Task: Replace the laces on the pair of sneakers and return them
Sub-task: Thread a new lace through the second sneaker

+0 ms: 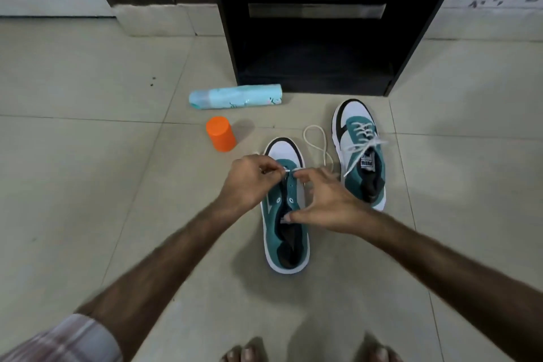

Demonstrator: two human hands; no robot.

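Two teal and white sneakers stand on the tiled floor. The near sneaker (pixel 286 232) has bare eyelets, with a white lace (pixel 316 141) entering near its toe and looping on the floor behind. My left hand (pixel 249 182) pinches the lace end at the front eyelets. My right hand (pixel 324 203) pinches the lace on the other side, its thumb resting on the shoe's tongue. The far sneaker (pixel 360 153) to the right is laced in white, its ends loose.
An orange cap (pixel 220 134) stands left of the near sneaker. A light blue spray can (pixel 235 96) lies on its side behind it. A dark cabinet (pixel 317 47) rises at the back. My bare toes (pixel 246 354) show at the bottom edge.
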